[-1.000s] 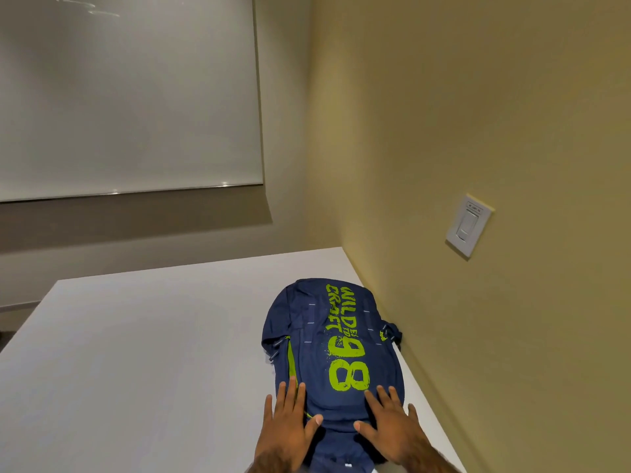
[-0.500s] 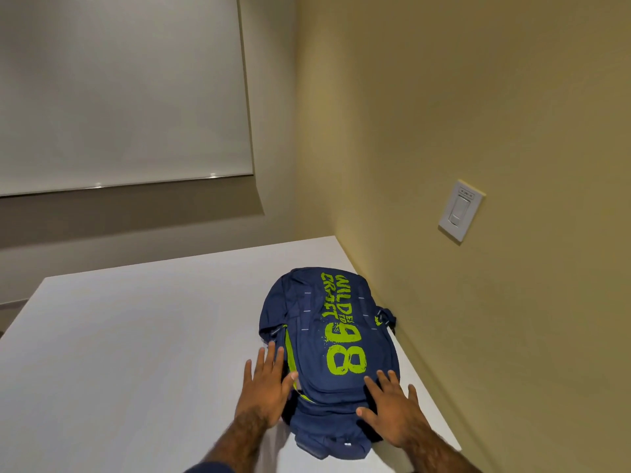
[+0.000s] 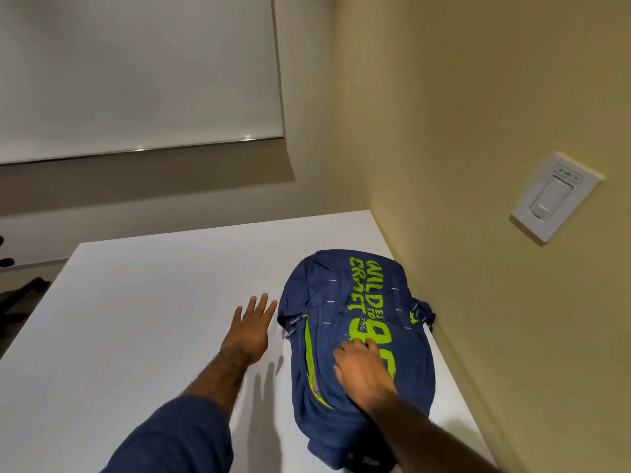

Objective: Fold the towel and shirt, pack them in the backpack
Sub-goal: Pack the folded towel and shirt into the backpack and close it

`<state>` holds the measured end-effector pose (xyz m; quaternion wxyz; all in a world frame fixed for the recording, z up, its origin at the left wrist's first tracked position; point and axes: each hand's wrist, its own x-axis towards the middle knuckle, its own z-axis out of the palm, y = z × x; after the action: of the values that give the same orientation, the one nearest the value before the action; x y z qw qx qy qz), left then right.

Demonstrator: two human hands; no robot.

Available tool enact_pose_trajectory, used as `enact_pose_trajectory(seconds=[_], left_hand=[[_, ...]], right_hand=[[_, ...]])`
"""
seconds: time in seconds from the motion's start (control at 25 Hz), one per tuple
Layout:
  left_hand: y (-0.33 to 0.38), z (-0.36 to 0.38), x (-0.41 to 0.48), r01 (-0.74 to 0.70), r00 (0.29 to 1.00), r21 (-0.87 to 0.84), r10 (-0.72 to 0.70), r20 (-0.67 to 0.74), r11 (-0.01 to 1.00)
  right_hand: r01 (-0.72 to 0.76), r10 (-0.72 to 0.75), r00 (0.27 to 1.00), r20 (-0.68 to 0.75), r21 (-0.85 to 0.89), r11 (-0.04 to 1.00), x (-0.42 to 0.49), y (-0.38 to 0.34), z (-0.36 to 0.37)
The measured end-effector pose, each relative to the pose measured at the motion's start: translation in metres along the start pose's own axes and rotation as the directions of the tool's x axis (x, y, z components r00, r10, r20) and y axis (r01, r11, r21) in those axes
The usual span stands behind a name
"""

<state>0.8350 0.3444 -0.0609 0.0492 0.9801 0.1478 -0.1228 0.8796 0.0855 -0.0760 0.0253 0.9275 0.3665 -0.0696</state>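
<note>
The navy backpack [image 3: 336, 285] (green lettering, side zip partly open) lies flat on the white surface [image 3: 153, 302], against the yellow wall [image 3: 478, 97]. The left hand [image 3: 251, 331] hovers beside it with its fingers straight and spread. The right hand [image 3: 363, 370] rests on its front with bent fingers; whether they pinch the fabric is unclear.

The navy backpack [image 3: 358, 322] with lime lettering lies flat on the white table, beside the wall.

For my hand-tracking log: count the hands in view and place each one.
2. The left hand, held flat, is above the white table, just left of the navy backpack; the right hand, curled, rests on the backpack's front. No others show.
</note>
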Motion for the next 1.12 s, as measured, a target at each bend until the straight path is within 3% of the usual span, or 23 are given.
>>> enact_pose_trajectory(seconds=[0.08, 0.4, 0.8, 1.12], left_hand=[[0.002, 0.0, 0.027, -0.055, 0.998, 0.03, 0.055, 0.002, 0.998], [-0.003, 0.017, 0.127, -0.314, 0.938, 0.098, 0.292, 0.187, 0.944], [-0.021, 0.044, 0.165, -0.424, 0.878, 0.152, 0.364, 0.312, 0.893], [-0.022, 0.06, 0.179, -0.436, 0.879, 0.203, 0.367, 0.304, 0.877]], right_hand=[[0.052, -0.057, 0.995, -0.084, -0.061, 0.997, 0.028, -0.005, 0.004], [0.078, -0.09, 0.991, -0.098, -0.122, 0.989, 0.135, -0.032, 0.016], [0.114, -0.121, 0.992, -0.023, -0.185, 0.976, 0.185, -0.049, 0.03], [0.103, -0.094, 0.994, 0.049, -0.214, 0.971, 0.181, -0.054, 0.037]])
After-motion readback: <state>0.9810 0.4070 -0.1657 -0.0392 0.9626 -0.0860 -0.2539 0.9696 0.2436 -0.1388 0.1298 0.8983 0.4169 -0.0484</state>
